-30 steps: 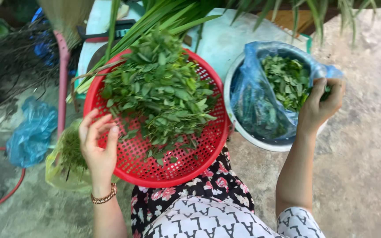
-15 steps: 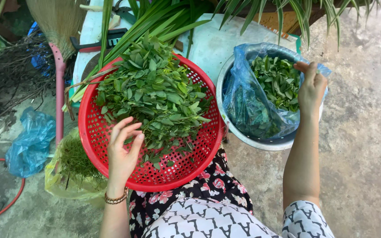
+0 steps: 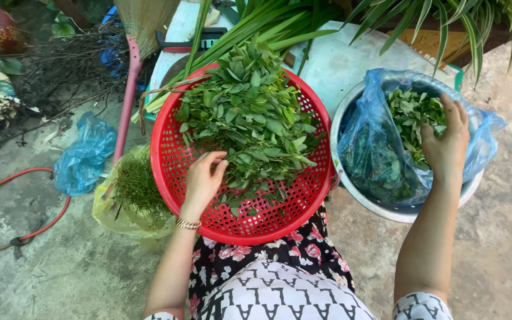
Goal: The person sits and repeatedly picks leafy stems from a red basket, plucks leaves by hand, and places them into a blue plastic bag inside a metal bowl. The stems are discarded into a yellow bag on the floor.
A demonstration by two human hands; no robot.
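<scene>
A red plastic basket [image 3: 173, 160] rests on my lap, heaped with green leaves [image 3: 250, 118]. My left hand [image 3: 201, 181] lies inside the basket with fingers spread, its fingertips touching the near edge of the leaf pile. To the right, a metal bowl [image 3: 386, 210] is lined with a blue plastic bag [image 3: 368, 148] that holds more green leaves [image 3: 413, 112]. My right hand [image 3: 445, 142] reaches into that bag, fingers down among the leaves; whether it grips any is hidden.
A yellow bag of thin green stems [image 3: 134, 192] sits left of the basket. A crumpled blue bag [image 3: 84, 154], a pink-handled broom [image 3: 128, 89] and a red hose [image 3: 25, 195] lie on the concrete floor. Long green stalks [image 3: 256, 29] rest behind the basket.
My left hand slid from the basket's left rim into the basket up to the leaves. My right hand moved from the bowl's far edge into the blue bag.
</scene>
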